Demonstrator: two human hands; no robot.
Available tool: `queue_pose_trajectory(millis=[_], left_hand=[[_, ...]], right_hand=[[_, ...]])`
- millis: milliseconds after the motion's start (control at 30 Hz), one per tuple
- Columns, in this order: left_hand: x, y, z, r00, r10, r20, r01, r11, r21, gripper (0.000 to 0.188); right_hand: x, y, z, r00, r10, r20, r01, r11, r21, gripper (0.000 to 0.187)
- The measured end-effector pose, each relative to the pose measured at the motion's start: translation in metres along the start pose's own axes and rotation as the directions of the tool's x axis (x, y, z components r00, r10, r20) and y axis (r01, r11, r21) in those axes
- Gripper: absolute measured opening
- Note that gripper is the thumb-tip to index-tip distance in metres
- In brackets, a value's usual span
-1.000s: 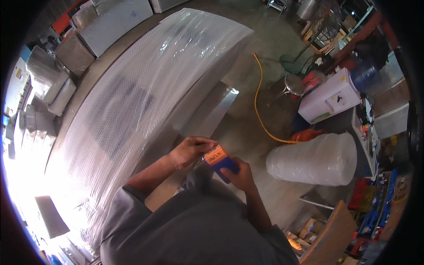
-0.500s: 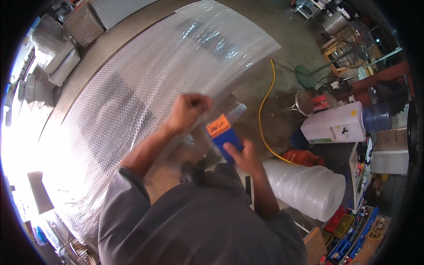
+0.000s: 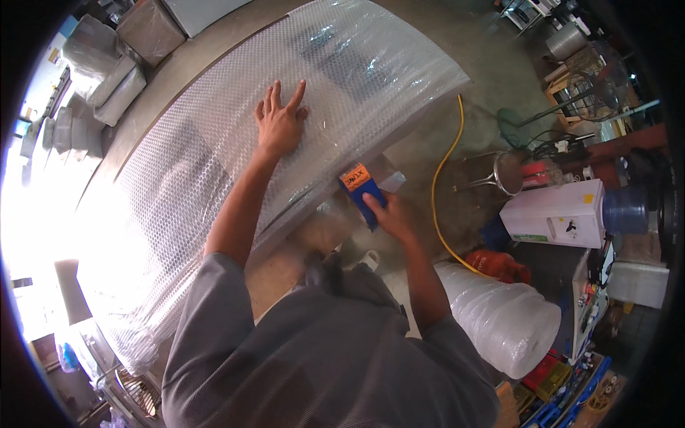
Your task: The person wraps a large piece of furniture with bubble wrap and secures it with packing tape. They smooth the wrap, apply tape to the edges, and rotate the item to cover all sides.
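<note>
A wide sheet of bubble wrap [image 3: 214,121] lies over a long flat piece in front of me, with darker patches showing through the plastic. On it rests my left hand [image 3: 280,128], palm down and fingers spread. My right hand [image 3: 392,215] is closed round the lower end of a flat blue box-like thing with an orange end [image 3: 362,194]; its exact kind I cannot make out. This is held just off the near edge of the wrapped piece.
To my right stands a big roll of bubble wrap [image 3: 499,317], beside a red gas cylinder [image 3: 497,265] and a yellow hose [image 3: 434,175]. Beyond are a white water dispenser [image 3: 553,212] and a standing fan [image 3: 596,82]. Wrapped bundles [image 3: 118,93] sit at the far left.
My left hand has moved forward from near the edge onto the bubble wrap, and its curled fingers have spread. The blue thing stays in my right hand, shifted slightly forward.
</note>
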State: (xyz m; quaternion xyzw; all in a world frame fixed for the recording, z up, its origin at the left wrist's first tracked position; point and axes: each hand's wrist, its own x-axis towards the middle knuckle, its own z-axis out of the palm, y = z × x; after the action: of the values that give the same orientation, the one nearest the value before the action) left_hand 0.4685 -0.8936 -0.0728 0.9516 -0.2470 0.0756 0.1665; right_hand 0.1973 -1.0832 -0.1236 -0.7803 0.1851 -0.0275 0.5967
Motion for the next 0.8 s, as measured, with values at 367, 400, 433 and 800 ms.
queue_pose_trajectory(millis=[367,400,433,800], left_hand=[[-0.001,0.003,-0.01,0.998,-0.002,0.065,0.003,1.0,-0.005,0.059],[-0.001,0.003,-0.01,0.997,-0.013,0.07,0.012,1.0,0.013,0.059],[0.0,0.003,-0.01,0.998,-0.007,0.066,0.006,1.0,0.02,0.058],[0.001,-0.005,0.001,0.999,0.041,-0.01,-0.041,0.999,-0.008,0.054]], right_hand=[[0.038,0.071,0.024,0.984,0.136,0.112,-0.121,0.985,-0.126,0.07],[0.037,0.069,0.021,0.963,0.246,0.111,-0.22,0.954,-0.203,0.071],[0.038,0.063,0.018,0.963,0.233,0.132,-0.192,0.945,-0.266,0.072],[0.016,0.005,-0.024,0.94,0.276,0.202,-0.035,0.665,-0.746,0.071]])
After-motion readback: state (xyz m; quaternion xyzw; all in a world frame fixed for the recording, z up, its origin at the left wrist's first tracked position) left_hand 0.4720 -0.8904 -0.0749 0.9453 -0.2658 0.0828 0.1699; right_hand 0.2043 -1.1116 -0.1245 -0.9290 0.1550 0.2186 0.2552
